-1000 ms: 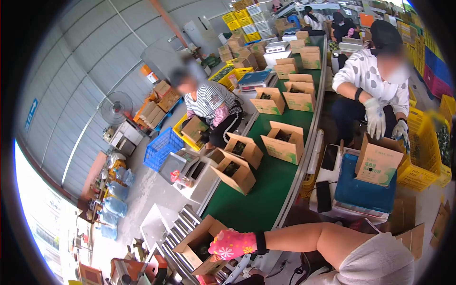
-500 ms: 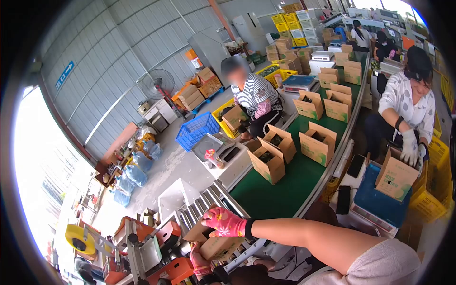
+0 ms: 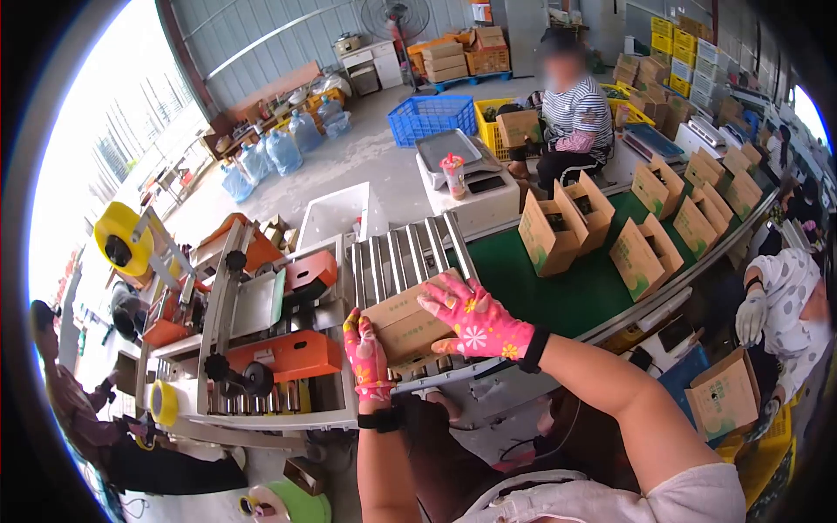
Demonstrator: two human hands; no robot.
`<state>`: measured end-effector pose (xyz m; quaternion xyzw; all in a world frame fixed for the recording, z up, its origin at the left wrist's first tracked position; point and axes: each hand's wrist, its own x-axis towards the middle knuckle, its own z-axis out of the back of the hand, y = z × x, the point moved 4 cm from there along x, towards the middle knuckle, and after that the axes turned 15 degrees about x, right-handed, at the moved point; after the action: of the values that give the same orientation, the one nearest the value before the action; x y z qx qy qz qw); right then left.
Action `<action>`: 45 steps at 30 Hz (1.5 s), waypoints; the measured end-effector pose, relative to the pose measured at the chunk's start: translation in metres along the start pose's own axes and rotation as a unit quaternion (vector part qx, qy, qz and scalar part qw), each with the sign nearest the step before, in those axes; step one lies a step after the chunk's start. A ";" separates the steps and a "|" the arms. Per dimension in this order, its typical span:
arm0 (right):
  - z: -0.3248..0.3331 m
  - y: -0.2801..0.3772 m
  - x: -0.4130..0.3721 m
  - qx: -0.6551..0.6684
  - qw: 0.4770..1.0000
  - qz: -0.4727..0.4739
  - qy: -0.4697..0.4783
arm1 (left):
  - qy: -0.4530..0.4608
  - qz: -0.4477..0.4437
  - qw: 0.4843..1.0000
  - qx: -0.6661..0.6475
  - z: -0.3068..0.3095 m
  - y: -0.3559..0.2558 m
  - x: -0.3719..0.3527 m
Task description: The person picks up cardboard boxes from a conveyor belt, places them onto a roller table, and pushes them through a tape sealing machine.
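Observation:
A brown cardboard box lies on the metal rollers, its top flaps folded down. My left hand, in a pink flowered glove, presses against the box's left end. On its right end rests my right hand, gloved the same way, fingers spread over the top and edge. Just left of the box stands the taping machine with orange side parts. Several open boxes, one of them an upright box, stand on the green belt to the right.
A person in stripes sits behind the belt, holding a box. At the right a co-worker's gloved hand is near another box. Another person stands at the far left. A white table holds a cup and tray.
The view has swung left and down. The flaps of the box between my hands, partly raised before, now lie flat. My right hand has spread out along the box's right end.

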<state>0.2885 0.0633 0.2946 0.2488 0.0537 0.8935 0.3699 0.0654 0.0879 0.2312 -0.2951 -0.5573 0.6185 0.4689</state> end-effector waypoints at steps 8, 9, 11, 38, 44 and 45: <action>-0.015 -0.007 0.036 0.008 0.998 -0.050 0.045 | 0.065 0.064 0.995 -0.039 0.002 0.018 0.037; -0.021 -0.010 0.047 0.003 0.997 -0.069 0.040 | 0.078 0.135 0.970 -0.188 0.001 0.039 0.049; -0.041 -0.022 0.072 0.027 0.994 -0.105 0.031 | 0.068 0.081 0.980 -0.171 0.015 0.087 0.060; -0.046 -0.182 0.011 -0.070 0.905 -0.311 -0.280 | -0.055 -0.275 0.868 0.411 -0.006 0.042 -0.032; -0.011 -0.300 -0.052 0.061 0.817 -0.556 -0.139 | -0.044 -0.234 0.879 0.413 -0.014 0.037 -0.036; -0.009 -0.300 -0.046 0.061 0.811 -0.559 -0.160 | -0.018 -0.181 0.897 0.403 -0.014 0.041 -0.032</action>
<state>0.5022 0.2480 0.1841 0.3372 0.1779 0.4753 0.7930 0.0799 0.0674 0.1839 0.0362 -0.3128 0.6995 0.6415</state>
